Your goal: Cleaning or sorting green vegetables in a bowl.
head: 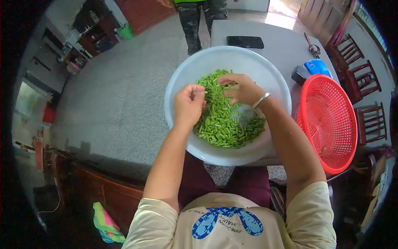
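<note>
Cut pieces of a green vegetable (222, 124) lie heaped in a large pale plastic basin (242, 157), which rests on a grey table. My left hand (190, 102) is over the left side of the basin, its thumb and fingers pinched on a small pale green piece. To the right, my right hand (241, 88) reaches over the upper part of the heap, fingers apart and curved down towards the pieces. A silver bangle is on that wrist. Whether its fingertips touch the pieces is hard to tell.
A red plastic colander (331, 124) stands right of the basin. Beyond it are a blue packet (317, 67), a dark box (300, 74) and keys (314, 49). A black phone (245, 42) lies behind the basin. A person (199, 21) stands past the table.
</note>
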`<state>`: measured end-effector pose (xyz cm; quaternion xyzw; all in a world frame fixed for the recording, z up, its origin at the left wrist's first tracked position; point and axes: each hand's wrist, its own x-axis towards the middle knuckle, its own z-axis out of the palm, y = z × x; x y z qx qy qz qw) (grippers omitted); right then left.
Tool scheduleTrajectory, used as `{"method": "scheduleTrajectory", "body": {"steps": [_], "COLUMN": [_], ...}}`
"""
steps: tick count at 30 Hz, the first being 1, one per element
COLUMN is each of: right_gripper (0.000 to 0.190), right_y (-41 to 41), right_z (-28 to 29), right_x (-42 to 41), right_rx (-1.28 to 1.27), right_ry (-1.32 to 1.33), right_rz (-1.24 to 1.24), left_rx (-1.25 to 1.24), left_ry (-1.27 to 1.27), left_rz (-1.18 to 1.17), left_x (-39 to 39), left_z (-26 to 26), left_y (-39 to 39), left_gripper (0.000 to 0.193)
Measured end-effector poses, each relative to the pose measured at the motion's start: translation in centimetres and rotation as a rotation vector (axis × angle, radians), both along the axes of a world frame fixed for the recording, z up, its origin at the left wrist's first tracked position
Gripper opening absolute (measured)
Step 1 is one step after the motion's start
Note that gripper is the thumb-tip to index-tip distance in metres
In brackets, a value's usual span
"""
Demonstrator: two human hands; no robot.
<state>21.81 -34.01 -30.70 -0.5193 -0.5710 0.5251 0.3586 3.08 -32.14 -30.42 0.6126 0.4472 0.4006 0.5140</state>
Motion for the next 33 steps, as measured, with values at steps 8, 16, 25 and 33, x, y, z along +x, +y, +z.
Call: {"method": "scheduleTrajectory", "body": {"steps": [8, 16, 25, 33], "right_gripper": [0.021, 0.02, 0.027, 0.033], "right_y": [-4.6, 0.9, -0.2, 0.9], "right_z": [-1.9, -3.5, 2.2, 0.4], "right_x": [-7.1, 1.5, 2.2, 4.6], "right_rx": [1.097, 0.711, -0.006, 0.389], "right_ry": [-0.951, -0.833, 0.422, 0.298], "right_rz": [0.346, -0.224, -0.32, -0.04], "left_rx": [0.006, -0.05, -0.173, -0.087], "left_ry": [-0.094, -0.102, -0.002, -0.04], "left_rz": [0.175, 0.083, -0.047, -0.037], "left_x": [-0.6, -0.2, -0.6, 0.0], "left_z": [0.4, 0.6, 1.1, 0.4], "left_y": [0.0, 0.0, 0.0, 0.0], "left_gripper": [0.007, 0.009, 0.014, 0.006]}}
